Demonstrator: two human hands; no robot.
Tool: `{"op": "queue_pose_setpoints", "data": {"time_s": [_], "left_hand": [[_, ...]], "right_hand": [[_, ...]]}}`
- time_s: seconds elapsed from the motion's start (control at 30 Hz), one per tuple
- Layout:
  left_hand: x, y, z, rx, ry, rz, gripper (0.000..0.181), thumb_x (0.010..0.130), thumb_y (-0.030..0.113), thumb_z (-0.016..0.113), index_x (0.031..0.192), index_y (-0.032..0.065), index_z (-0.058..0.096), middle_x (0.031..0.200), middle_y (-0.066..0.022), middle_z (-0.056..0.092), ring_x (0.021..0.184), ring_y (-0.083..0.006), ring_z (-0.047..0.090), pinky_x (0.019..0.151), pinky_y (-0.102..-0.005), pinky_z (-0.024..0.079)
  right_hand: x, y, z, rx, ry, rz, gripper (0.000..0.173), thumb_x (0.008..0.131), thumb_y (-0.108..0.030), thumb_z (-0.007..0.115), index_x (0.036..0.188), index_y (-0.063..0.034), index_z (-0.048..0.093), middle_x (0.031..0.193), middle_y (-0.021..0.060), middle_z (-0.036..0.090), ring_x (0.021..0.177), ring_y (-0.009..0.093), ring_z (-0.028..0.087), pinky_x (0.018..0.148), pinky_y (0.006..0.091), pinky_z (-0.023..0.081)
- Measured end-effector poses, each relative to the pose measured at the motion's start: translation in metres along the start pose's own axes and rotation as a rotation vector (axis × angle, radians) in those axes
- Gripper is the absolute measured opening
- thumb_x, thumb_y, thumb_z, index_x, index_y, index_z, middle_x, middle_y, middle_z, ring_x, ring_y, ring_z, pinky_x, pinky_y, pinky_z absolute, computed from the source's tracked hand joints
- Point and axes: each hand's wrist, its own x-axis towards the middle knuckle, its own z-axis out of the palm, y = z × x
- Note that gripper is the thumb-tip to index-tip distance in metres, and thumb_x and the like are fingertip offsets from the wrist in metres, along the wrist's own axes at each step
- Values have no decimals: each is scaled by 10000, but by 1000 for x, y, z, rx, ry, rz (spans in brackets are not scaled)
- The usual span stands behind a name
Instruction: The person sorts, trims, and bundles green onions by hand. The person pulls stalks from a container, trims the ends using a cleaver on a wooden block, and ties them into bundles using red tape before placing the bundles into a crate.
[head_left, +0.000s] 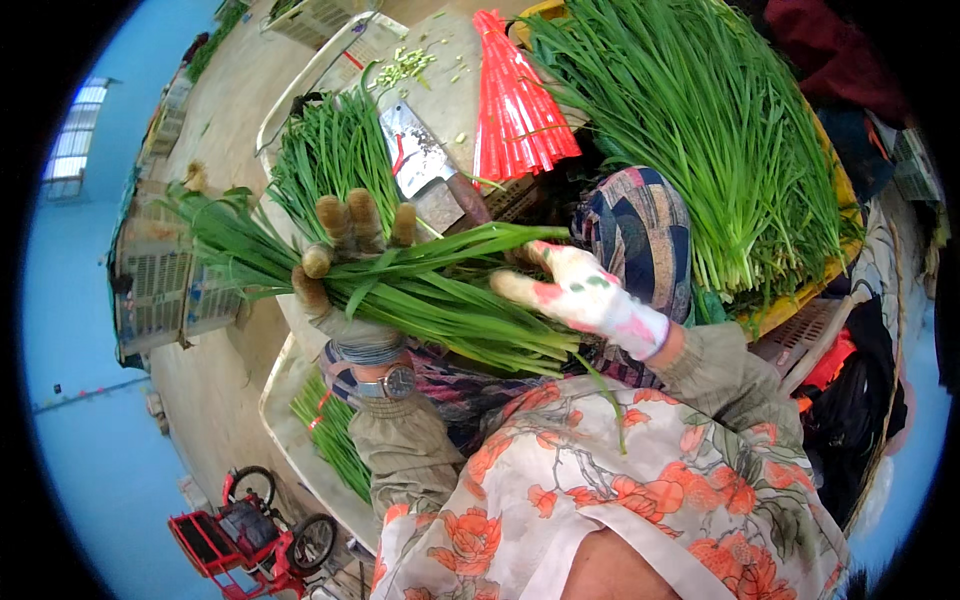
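My left hand (352, 262), in a soiled work glove with a wristwatch (397, 382) at the cuff, holds a loose bunch of garlic chives (450, 307) over my lap. Several of its fingers stand spread above the leaves. Around the pale stem ends is my right hand (581, 292), in a white glove with pink and green marks. Its thumb and fingers are beside a few leaves; whether they pinch any is unclear. Behind the bunch lie a cleaver (420, 146), more chives (330, 154) and a fanned bundle of red plastic ties (517, 105).
A yellow container (806, 296) heaped with long chives (697, 142) stands at my right. Chopped stem ends (405, 66) litter the work surface. Tied chives (334, 431) lie in a white tray (289, 427) at lower left. Beyond are plastic crates (161, 274) and a red tricycle (255, 525).
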Motion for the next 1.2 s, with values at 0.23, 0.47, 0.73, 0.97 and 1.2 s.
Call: {"op": "queue_pose_setpoints", "data": {"time_s": [0.23, 0.47, 0.73, 0.97, 1.2], "left_hand": [[-4, -9, -3, 51, 161, -31, 322, 945, 364, 430, 978, 134, 652, 1352, -93, 476, 1295, -293, 389, 1064, -577, 271], [-5, 25, -26, 65, 374, 70, 263, 932, 292, 486, 907, 97, 660, 1232, -80, 585, 1204, -271, 497, 1038, -512, 341], [-4, 18, -14, -136, 262, -14, 313, 949, 313, 449, 940, 72, 649, 1228, -111, 583, 1215, -284, 487, 1014, -561, 350], [-2, 4, 5, 26, 191, -40, 315, 950, 336, 435, 912, 106, 646, 1210, -90, 596, 1199, -274, 506, 1015, -607, 309], [-6, 29, 28, 119, 193, 119, 246, 921, 282, 501, 721, 140, 504, 835, -5, 597, 1037, -254, 584, 1058, -654, 205]], "right_hand": [[5, -4, 4, 1043, -71, -48, 372, 860, -219, 655, 1137, 12, 561, 1051, 95, 622, 931, 149, 602, 846, 295, 474], [-32, 19, -44, 1265, -626, -441, 204, 836, -185, 613, 869, 10, 560, 806, 91, 613, 808, 211, 622, 755, 357, 486], [-20, -32, -38, -418, 241, -412, 461, 781, -247, 690, 1143, 11, 566, 1065, 143, 637, 1002, 211, 607, 886, 321, 459], [20, 10, -14, -162, 280, -276, 245, 857, -293, 586, 962, -82, 654, 711, 140, 652, 624, 274, 641, 589, 400, 487], [2, -10, -26, -693, 399, -209, 106, 847, -203, 601, 885, -109, 630, 688, 124, 639, 663, 321, 633, 598, 416, 491]]}}
